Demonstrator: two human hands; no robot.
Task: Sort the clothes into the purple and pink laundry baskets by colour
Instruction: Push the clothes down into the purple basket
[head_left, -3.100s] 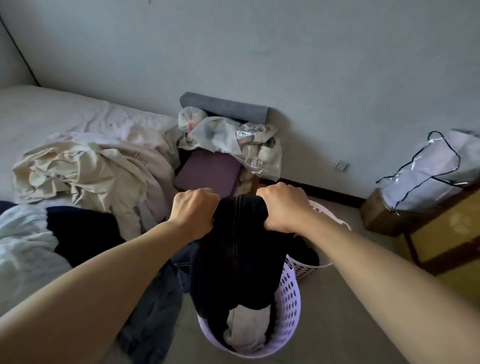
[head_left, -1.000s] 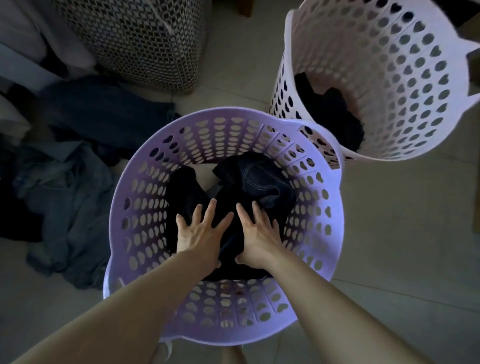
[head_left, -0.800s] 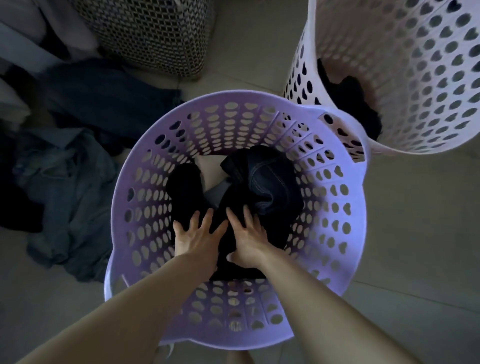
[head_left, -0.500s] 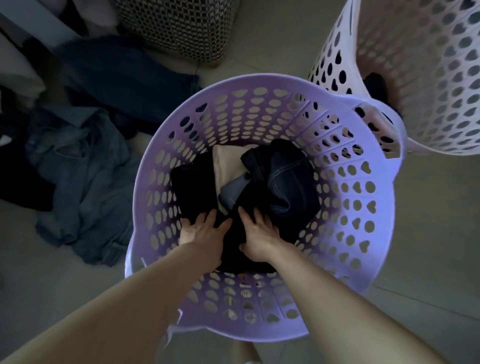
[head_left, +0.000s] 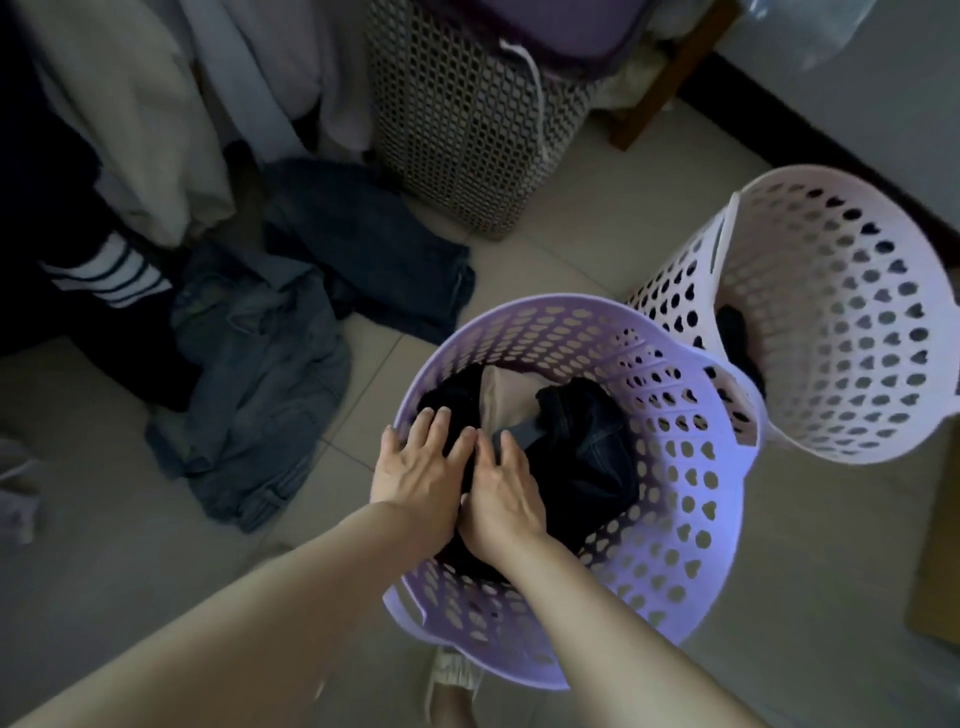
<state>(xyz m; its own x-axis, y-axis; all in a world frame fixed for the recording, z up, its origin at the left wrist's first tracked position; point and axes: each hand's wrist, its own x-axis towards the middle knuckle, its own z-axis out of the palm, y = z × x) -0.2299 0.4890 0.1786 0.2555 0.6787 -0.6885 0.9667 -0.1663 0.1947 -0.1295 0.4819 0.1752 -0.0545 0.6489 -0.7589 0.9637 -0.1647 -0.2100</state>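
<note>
The purple basket (head_left: 691, 519) stands on the floor in front of me. Inside it lie dark jeans (head_left: 587, 452) and a beige garment (head_left: 501, 402). My left hand (head_left: 421, 462) and my right hand (head_left: 506, 491) lie side by side with straight fingers, pressing flat on the dark cloth in the basket. The pink basket (head_left: 841, 312) stands to the right, touching the purple one, with a dark garment (head_left: 735, 332) at its bottom.
Blue jeans (head_left: 254, 395) and darker denim (head_left: 374, 249) lie on the tiled floor at left. A black garment with white stripes (head_left: 98, 270) and pale clothes (head_left: 130, 104) hang at far left. A grey mesh hamper (head_left: 467, 114) stands behind.
The view has pulled back and swung, so the baskets now sit lower right. Both hands stay pressed on the dark clothes, having shifted toward the basket's left side.
</note>
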